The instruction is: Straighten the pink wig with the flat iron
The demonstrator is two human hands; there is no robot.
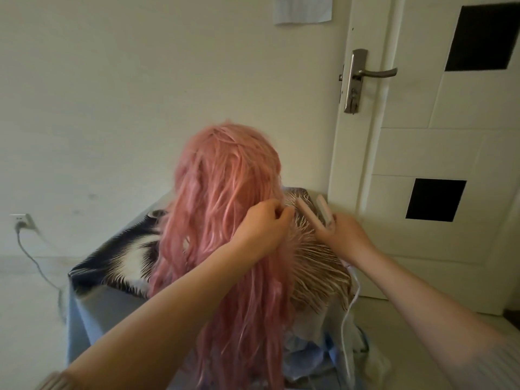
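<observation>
Your left hand [260, 230] pinches 1 thin strand at the right side of the long pink wig [225, 220], pulling it out so your right hand [344, 237], gripping the white flat iron [316, 213] with plates apart, can clamp it.

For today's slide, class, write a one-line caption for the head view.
Left hand gathers a strand of the pink wig while the right hand holds the open flat iron beside it.
</observation>
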